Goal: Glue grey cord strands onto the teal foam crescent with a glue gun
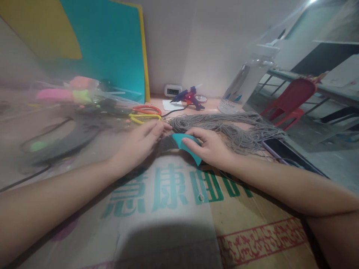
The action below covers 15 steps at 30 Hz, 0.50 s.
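Note:
My right hand (209,147) grips a curved teal sheet piece (179,140), with the thumb on its near face and the fingers behind. A dark grey section (168,145) adjoins the sheet on the left; whether it is cord laid on the sheet is too blurred to tell. At that grey end, my left hand (148,138) is closed with its fingers close together, partly hidden. Just beyond both hands lies a bundle of grey cord (238,127). Scissors with red and yellow handles (146,113) rest beyond my left hand.
A blue glue gun (190,98) with a red light stands near a small digital clock (172,90) and a clear bottle (244,84). A phone (288,153) lies right. Blurred plastic bags (64,101) crowd the left. Printed cardboard (168,231) covers the near tabletop.

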### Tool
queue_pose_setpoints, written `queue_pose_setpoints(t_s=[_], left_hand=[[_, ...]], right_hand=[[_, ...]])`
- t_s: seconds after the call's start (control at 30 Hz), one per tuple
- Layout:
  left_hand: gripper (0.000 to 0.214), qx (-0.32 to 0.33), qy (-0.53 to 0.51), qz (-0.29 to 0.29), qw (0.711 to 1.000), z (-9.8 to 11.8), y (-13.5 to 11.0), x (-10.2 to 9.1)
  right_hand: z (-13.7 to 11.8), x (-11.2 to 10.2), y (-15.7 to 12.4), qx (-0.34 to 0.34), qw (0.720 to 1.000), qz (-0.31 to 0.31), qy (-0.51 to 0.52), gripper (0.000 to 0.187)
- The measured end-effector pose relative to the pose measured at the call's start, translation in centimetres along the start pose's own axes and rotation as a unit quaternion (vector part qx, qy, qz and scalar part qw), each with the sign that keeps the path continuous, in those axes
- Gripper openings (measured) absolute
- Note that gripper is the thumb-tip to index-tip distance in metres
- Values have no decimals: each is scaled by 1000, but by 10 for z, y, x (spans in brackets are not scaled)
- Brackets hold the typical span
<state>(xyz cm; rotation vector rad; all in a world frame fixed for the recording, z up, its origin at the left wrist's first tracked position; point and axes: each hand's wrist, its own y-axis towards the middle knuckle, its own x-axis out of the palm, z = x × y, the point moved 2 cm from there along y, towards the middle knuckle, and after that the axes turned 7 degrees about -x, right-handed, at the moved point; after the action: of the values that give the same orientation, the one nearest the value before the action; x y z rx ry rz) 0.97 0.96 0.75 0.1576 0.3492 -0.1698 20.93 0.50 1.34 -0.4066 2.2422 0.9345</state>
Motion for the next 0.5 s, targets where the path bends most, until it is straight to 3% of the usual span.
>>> queue_pose_setpoints(t_s=[0.1, 0.33, 0.5], left_hand=[[35, -18, -55, 24, 998, -3, 3, -2], [34, -25, -37, 110, 993, -14, 12, -13], [32, -42, -39, 90, 994, -20, 15, -12]], right_hand=[[0, 0, -1, 2, 1000, -2, 1, 20], [0, -2, -2, 19, 1000, 5, -4, 20], [3, -3, 0, 62, 998, 29, 5, 19]])
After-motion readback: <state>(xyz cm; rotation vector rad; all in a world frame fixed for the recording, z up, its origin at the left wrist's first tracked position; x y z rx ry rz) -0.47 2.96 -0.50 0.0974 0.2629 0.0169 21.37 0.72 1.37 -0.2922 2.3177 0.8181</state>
